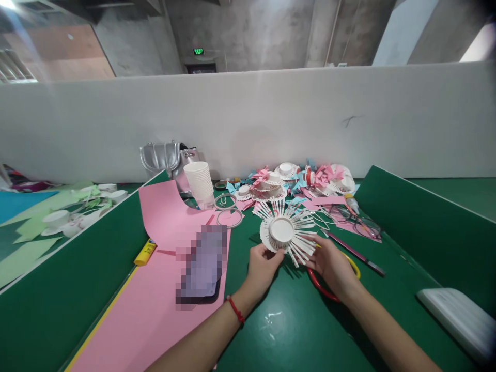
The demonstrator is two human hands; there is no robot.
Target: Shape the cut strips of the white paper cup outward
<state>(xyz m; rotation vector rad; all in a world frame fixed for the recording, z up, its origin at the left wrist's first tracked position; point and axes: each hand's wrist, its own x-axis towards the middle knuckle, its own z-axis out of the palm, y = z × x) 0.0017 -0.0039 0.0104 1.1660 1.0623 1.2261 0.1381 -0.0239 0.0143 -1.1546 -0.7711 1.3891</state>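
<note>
A white paper cup, cut into many thin strips that fan out around its base, is held over the green table with the base towards me. My left hand, a red cord on its wrist, pinches the lower edge of the cup, where the rim seems uncut. At the lower right, the fingers of my right hand close around some of the strips; the exact grip is partly hidden. Below the right hand lies a pair of scissors with a red and yellow handle, mostly covered by that hand.
Pink paper and a phone lie left, beside a yellow glue tube. Stacked paper cups and tape rings stand behind. Cut paper flowers fill the back. Glasses and a pencil lie right, between green dividers.
</note>
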